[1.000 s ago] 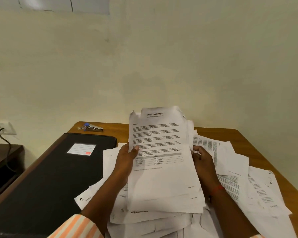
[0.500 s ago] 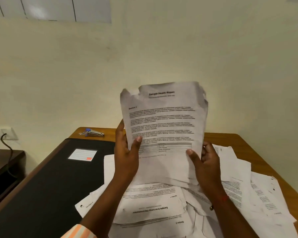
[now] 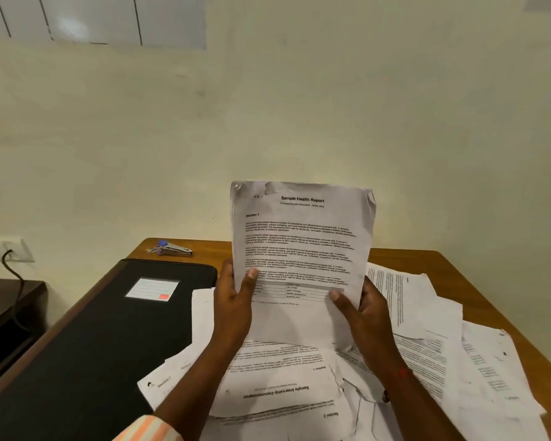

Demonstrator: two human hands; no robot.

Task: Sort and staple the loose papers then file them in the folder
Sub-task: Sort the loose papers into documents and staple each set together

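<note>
fingers [image 3: 228, 275] mostly behind the report [image 3: 299, 243]

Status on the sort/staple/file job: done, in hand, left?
Done: nothing visibly filed; the folder lies shut. In hand: left hand and right hand hold the Health Report stack upright over the desk. Left: staple it with the stapler lying at the far edge, sort the strewn loose papers, then file.

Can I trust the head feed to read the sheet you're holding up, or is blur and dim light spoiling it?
Head view: on the held papers the title Sample Health Report reads clearly, but body lines smear; head view lighting is dim and yellowish, with a glare patch on the wall panel.
</note>
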